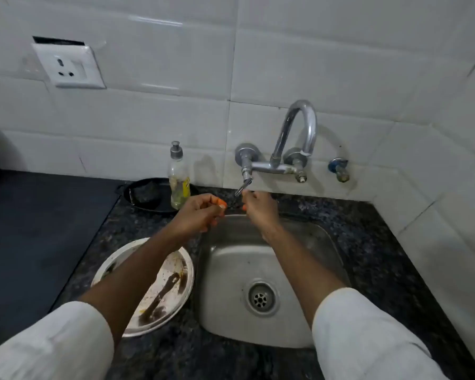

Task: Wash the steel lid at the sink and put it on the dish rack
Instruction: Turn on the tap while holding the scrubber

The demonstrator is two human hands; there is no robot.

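White sleeves (368, 338) frame your reach; the steel lid (159, 286) lies soiled, underside up, on the counter (381, 242) just left of the sink (258, 259) — unwashed. Your right hand (258, 209) pinches the tap lever (242, 187), likely to start water, while your left hand (200, 212) hovers loosely curled, holding nothing — probably waiting to fetch that lid.

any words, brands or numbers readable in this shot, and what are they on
None can be read.
Soap bottle: its yellow label carries dark print, too small and blurred to read.
Wall socket: no marking visible.
Tap, sink and dirty steel lid: no lettering visible.
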